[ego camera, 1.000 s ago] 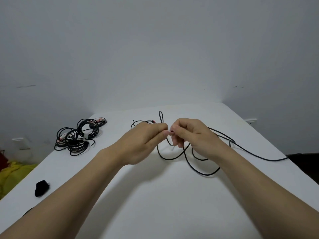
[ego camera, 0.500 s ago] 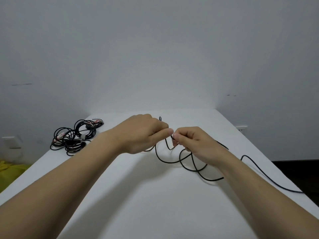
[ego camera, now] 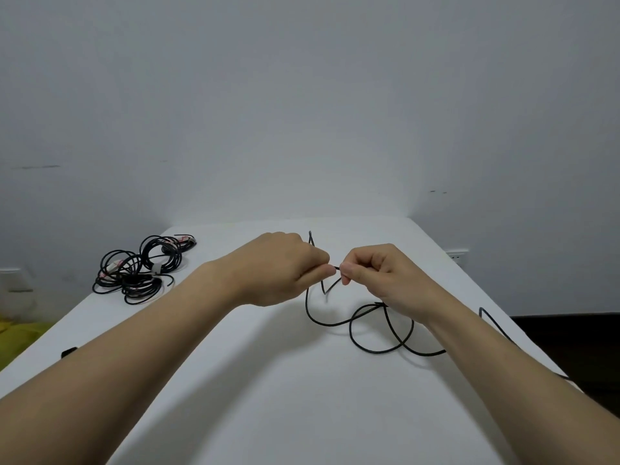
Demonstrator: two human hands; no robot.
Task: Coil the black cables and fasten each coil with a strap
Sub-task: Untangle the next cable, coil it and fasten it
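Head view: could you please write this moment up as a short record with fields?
left hand: pinches loose black cable
right hand: pinches the same cable, close beside the left hand
cable slack: loops lie on white table, trailing to its right edge
coiled cables: heap at table's far left

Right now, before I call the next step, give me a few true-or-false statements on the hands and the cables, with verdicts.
1. The left hand and the right hand both pinch the loose cable. True.
2. The loose cable is already coiled and strapped. False: it sprawls in open loops on the table.
3. A pile of coiled cables lies at the table's far left. True.
4. The right hand rests flat on the table. False: it is raised, fingers curled, pinching the cable.
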